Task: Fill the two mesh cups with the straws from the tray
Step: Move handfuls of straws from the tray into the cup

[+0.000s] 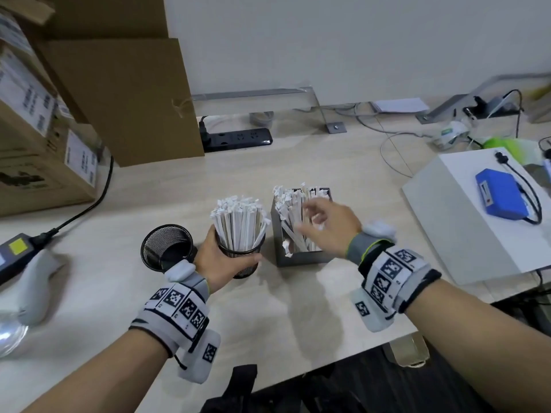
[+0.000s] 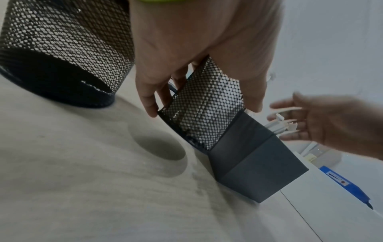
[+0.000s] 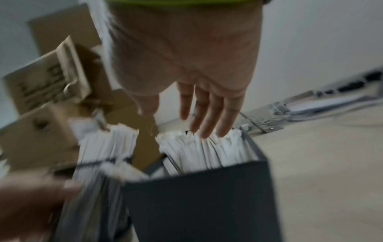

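Note:
My left hand point(image 1: 222, 257) grips a black mesh cup point(image 1: 242, 257) packed with white paper-wrapped straws point(image 1: 238, 222); in the left wrist view its fingers point(image 2: 149, 91) wrap the mesh cup point(image 2: 205, 113), tilted above the table. A second mesh cup point(image 1: 167, 248) stands empty just left of it, also seen as the near mesh cup point(image 2: 62, 54). The dark grey tray point(image 1: 301, 254) to the right holds more straws point(image 1: 290, 210). My right hand point(image 1: 320, 222) hovers open over the tray, its fingertips point(image 3: 207, 131) at the straw tops point(image 3: 199, 150), holding nothing.
Cardboard boxes point(image 1: 44, 138) and a brown panel point(image 1: 125, 99) stand at the back left. A power strip point(image 1: 238, 138) and cables lie at the back. A white box point(image 1: 477, 216) with a blue device point(image 1: 504, 193) sits at the right. A grey handheld device point(image 1: 32, 281) lies at the left.

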